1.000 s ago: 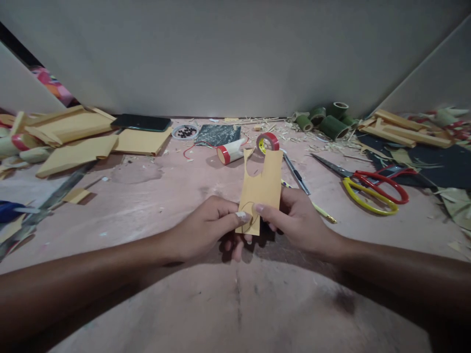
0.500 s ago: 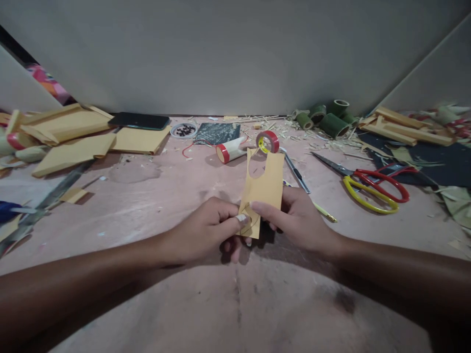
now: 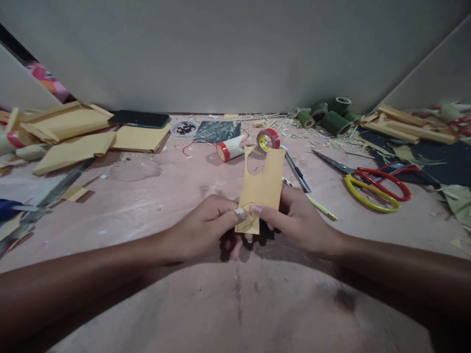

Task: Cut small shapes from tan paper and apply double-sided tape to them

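A strip of tan kraft paper [image 3: 270, 179] is held between my two hands above the table. Its far end has a rounded cut-out, and a circle is drawn in dark line near its close end. My left hand [image 3: 204, 225] pinches the left edge by the drawn circle, thumb on top. From the right, my right hand [image 3: 303, 220] grips the strip with its thumb on the face and fingers beneath, mostly hidden. Just beyond the paper lie a roll of red tape [image 3: 270, 138] and a pale tube with red tape around its end [image 3: 230, 148].
On the right rest scissors [image 3: 371, 186] with red and yellow handles, a box cutter [image 3: 297, 169] and a pencil [image 3: 324, 208]. Green bamboo pieces [image 3: 333, 122] stand at the back among shavings. A phone [image 3: 140, 119], folded kraft paper [image 3: 75, 152] and a dish of dark beads [image 3: 184, 129] are back left.
The paper strip has tilted and shifted slightly to the left, showing more of its cut-out. My thumbs have moved a little on the drawn circle; both hands keep their grip.
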A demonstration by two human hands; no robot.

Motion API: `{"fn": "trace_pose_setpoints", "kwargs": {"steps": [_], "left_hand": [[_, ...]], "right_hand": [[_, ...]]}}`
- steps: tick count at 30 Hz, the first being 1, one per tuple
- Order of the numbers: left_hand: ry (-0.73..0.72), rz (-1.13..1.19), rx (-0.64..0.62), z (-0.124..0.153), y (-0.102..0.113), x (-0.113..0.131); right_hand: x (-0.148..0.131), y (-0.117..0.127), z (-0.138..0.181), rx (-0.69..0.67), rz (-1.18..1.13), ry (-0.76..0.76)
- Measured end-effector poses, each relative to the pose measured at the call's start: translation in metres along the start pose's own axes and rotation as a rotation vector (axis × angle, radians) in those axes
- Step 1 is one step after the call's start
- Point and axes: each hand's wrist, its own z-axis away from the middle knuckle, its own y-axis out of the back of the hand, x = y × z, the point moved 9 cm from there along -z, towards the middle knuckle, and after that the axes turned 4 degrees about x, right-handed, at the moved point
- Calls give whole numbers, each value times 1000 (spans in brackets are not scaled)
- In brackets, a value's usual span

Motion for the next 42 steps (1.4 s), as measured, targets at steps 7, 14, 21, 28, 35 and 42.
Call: {"fn": "trace_pose_setpoints", "kwargs": {"steps": [7, 14, 21, 28, 35, 42], "left_hand": [[9, -12, -2, 0, -1, 1], [3, -4, 4, 1, 0, 3], [20, 66, -3, 0, -1, 1], [41, 104, 13, 2, 2, 2], [39, 63, 10, 2, 0, 1], [19, 6, 3, -1, 1, 2]], "right_hand": [[1, 1, 0, 8, -14, -23], [3, 1, 0, 19, -22, -55], [-4, 2, -1, 40, 18, 12], [-4, 4, -1, 54, 76, 38], [-4, 5, -1, 80, 79, 43], [-4, 9, -2, 109, 139, 69]]}}
